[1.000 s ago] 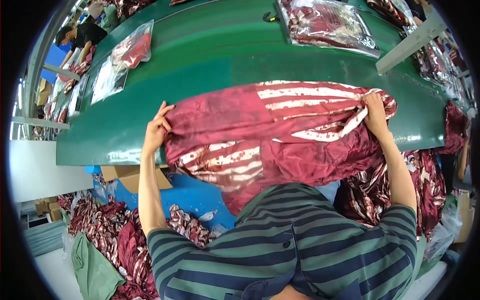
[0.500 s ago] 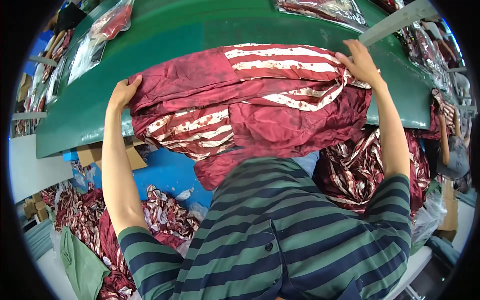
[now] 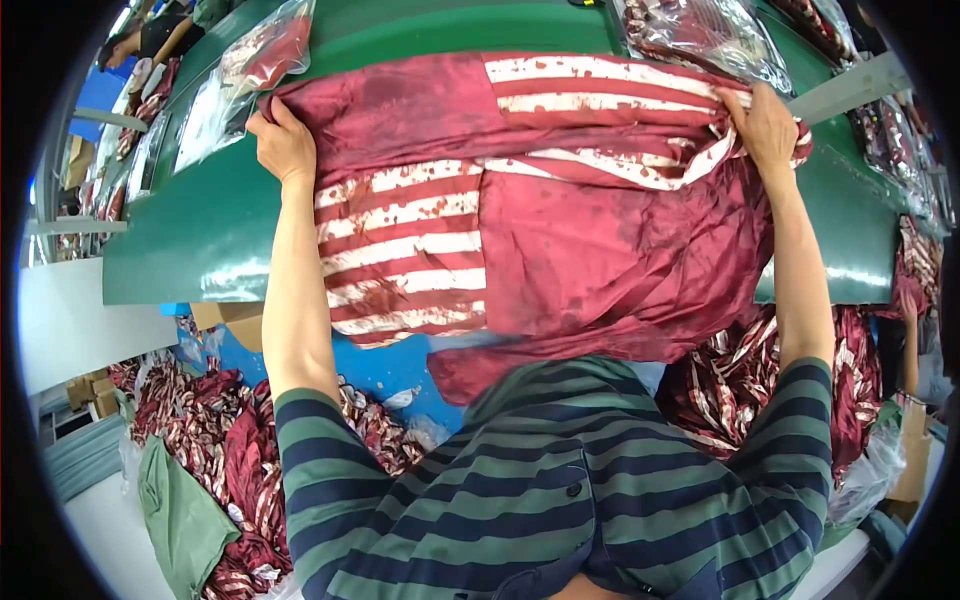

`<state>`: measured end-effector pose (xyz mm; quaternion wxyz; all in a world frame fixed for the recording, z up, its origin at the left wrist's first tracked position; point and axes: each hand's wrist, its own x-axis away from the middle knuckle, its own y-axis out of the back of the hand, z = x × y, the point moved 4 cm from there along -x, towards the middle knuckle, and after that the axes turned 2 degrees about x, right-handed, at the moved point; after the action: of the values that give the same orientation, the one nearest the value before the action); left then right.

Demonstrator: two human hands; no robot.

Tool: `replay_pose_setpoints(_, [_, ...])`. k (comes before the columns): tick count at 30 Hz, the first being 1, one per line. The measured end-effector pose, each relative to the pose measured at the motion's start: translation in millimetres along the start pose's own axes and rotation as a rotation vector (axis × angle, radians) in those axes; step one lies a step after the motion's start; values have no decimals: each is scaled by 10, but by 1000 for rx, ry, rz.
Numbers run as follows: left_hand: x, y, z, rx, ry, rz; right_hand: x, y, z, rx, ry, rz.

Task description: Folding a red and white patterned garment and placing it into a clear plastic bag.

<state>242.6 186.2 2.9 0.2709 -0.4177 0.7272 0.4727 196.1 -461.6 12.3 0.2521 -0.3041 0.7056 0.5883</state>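
"Red and white cloth (image 3: pixel 590 250) is spread across the green bench (image 3: pixel 200 265), its lower part hanging past the near edge in front of the striped shirt (image 3: pixel 430 520). How is it gripped?"

"By both hands. The upper left corner is pinched in the left hand (image 3: pixel 287 145), with the fingers curled round the edge. The upper right corner is gathered in the right hand (image 3: pixel 765 130), though which fingers bear the hold cannot be told from above."

"And how is this stretch best done?"

"With the corners kept level and drawn apart evenly, it is judged, so that the upper edge is held straight. The folds bunched beside the right hand are better eased out, since creases could be trapped there. Slippery fabric is suggested by the sheen, so a corner could be lost from too light a pinch."

"Is any writing to be read?"

"None can be made out on the cloth; only stripes, plain red panels and dark blotches are shown, and no sewn label is seen. On the clear plastic package (image 3: pixel 700 45) at the far side, and on the white sheet (image 3: pixel 205 130) near the plastic bag (image 3: pixel 265 50) at upper left, nothing can be reliably read."
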Motion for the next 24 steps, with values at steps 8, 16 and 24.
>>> replay_pose_setpoints(8, [152,-313,25,12,6,230,537,-70,-142,3,-38,132])
replay_pose_setpoints(16, [5,1,-602,218,-415,452,199,283,-227,-482,-9,466])
replay_pose_setpoints(24, [1056,274,-2580,465,-852,777,48,892,715,-685,500,616])
